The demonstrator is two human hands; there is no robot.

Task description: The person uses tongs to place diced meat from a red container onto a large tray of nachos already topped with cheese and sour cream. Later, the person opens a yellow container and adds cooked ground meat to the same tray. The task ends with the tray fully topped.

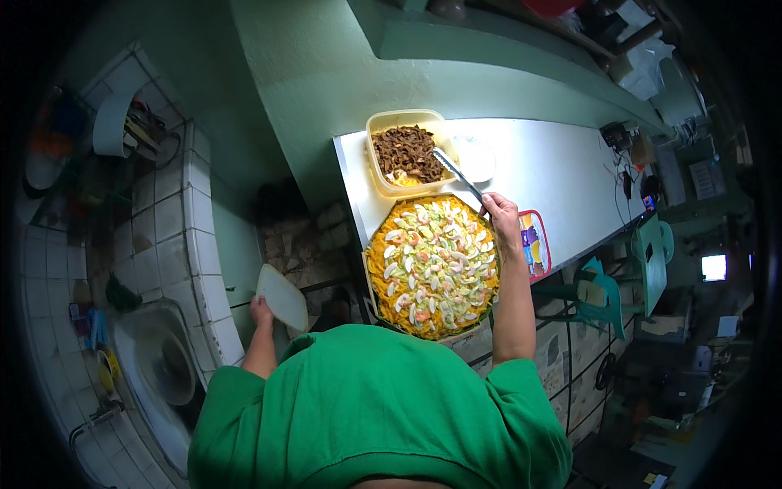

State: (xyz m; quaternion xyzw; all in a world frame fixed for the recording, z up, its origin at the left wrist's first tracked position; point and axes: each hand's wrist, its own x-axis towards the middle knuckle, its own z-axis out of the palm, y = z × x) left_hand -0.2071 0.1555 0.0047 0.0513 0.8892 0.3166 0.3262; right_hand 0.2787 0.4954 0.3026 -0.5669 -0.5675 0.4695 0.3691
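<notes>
My right hand (503,216) is closed around metal tongs (461,175), whose tips rest at the brown, strip-like food (405,151) in a pale yellow plastic tub (428,118). Some yellow bits show at the tub's near end. Just in front of the tub lies a large octagonal tray of yellow noodles (379,273) topped with shrimp, egg slices and shredded greens. Low on the left, away from the table, my left hand (261,312) grips a whitish lid (283,297) with rounded corners by its edge.
On the white table (546,159), a white round dish (476,159) stands right of the tub. A red-rimmed tray (533,240) lies beside my right forearm. To the left are a tiled counter (199,236) and a sink (159,350). Green chairs (599,293) stand at right.
</notes>
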